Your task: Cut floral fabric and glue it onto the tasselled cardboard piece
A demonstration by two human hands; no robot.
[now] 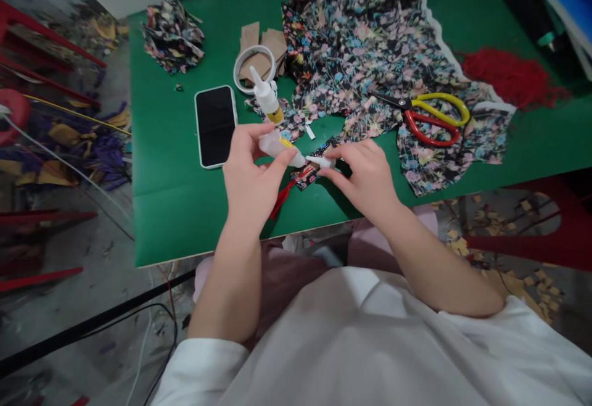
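My left hand [256, 174] is closed round a small clear glue bottle [280, 145] with a yellow label, tilted so its nozzle points right. Between the fingertips of my right hand [363, 174] is a white pointed cap [321, 162], close to the nozzle; whether they touch I cannot tell. Beneath both lies a small piece of floral fabric [303, 179] with a red tassel [281, 201] hanging toward the table's front edge. Just beyond my left hand a second glue bottle [267, 96] stands upright with its white cap on.
Left of the bottles lies a phone [216, 127]. Behind are a tape roll [237, 73], brown card pieces [275, 42] and a crumpled floral bundle [172, 36]. Scissors [430, 119] rest on a large floral cloth [361, 42], beside red threads [509, 79]. The green table [171, 221] ends before my lap.
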